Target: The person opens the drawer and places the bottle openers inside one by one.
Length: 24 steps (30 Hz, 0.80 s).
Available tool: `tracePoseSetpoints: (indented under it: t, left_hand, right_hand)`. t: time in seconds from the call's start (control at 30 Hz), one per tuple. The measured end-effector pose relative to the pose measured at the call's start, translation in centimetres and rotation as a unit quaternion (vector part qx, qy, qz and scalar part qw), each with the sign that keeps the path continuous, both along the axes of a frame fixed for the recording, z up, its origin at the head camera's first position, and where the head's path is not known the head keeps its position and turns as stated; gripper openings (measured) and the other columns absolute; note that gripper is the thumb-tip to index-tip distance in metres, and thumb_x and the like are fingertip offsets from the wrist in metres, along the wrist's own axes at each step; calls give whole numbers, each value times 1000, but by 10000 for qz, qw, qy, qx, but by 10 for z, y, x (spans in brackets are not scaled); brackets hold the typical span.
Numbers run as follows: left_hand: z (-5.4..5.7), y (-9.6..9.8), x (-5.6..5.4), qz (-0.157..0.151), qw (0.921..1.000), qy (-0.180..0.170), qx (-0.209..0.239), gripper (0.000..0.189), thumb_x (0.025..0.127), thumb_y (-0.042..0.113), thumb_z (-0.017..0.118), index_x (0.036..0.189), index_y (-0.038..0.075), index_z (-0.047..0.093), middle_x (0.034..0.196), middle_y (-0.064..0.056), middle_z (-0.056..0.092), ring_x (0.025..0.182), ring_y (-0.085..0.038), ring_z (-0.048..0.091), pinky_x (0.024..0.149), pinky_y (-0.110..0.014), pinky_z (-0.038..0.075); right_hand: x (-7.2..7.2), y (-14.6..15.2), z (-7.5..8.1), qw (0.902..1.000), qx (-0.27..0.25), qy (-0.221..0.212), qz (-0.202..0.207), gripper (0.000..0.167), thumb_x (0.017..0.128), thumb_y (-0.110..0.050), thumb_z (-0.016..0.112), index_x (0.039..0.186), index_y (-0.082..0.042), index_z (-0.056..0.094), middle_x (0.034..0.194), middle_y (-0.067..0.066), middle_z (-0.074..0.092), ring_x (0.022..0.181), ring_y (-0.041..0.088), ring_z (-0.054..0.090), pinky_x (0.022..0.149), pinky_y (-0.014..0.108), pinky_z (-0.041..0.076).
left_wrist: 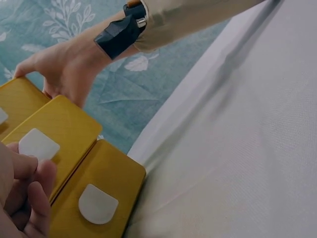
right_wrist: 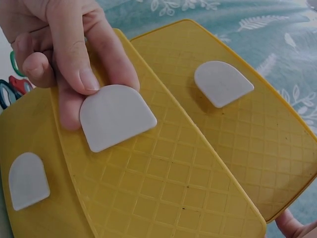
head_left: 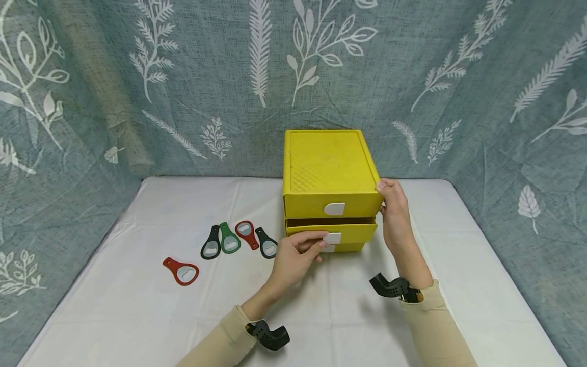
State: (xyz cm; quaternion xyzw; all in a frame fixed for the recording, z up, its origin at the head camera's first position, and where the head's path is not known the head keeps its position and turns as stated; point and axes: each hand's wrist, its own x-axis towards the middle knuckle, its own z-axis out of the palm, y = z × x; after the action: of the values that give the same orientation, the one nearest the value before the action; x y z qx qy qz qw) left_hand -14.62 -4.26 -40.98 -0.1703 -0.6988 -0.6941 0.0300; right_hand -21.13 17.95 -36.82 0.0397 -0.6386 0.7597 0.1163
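Note:
A yellow drawer box (head_left: 330, 160) with white tabs stands on the table. Its middle drawer (head_left: 359, 233) is pulled out a little, leaving a dark gap above its front. My left hand (head_left: 293, 257) pinches the white tab (right_wrist: 116, 119) of that drawer between thumb and fingers. At the box's right side, my right hand (head_left: 395, 211) grips the front edge, thumb near the upper corner and fingers along the side. The upper drawer's tab (right_wrist: 223, 84) and the lower drawer's tab (left_wrist: 98, 204) are untouched. What lies inside the drawer is hidden.
Left of the box lie several bottle openers: a green one (head_left: 224, 232), black ones such as this black opener (head_left: 213, 234), and red ones, with one red opener (head_left: 170, 264) nearer the front. A white cloth (head_left: 137, 316) covers the table. Behind hangs a patterned blue-green curtain (head_left: 220, 61).

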Motion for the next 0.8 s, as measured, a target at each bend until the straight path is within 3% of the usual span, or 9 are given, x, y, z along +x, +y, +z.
tracePoseSetpoints:
  t: [0.23, 0.5, 0.8]
  left_hand:
    - [1, 0, 0, -73, 10000, -49, 15, 21, 91, -5, 66, 112, -5, 71, 91, -22, 71, 66, -46, 63, 58, -20, 46]
    - [3, 0, 1, -138, 9998, -162, 61, 22, 91, -3, 67, 113, -4, 71, 98, -19, 72, 69, -50, 62, 63, -26, 51]
    - [0, -3, 4, -232, 9995, -185, 145, 22, 92, -4, 66, 114, -5, 70, 100, -20, 71, 68, -50, 62, 62, -22, 51]
  right_hand:
    - [0, 1, 1, 10000, 17, -22, -11, 19, 97, -25, 51, 109, -11, 52, 116, 9, 48, 101, 20, 46, 82, 34, 33]
    - [1, 0, 2, 10000, 9, 36, -40, 19, 97, -25, 51, 109, -11, 52, 115, 9, 49, 102, 21, 45, 83, 35, 32]
    - [0, -3, -2, 9999, 11, 83, -66, 22, 96, -26, 51, 109, -9, 50, 117, 8, 48, 107, 22, 43, 86, 38, 30]
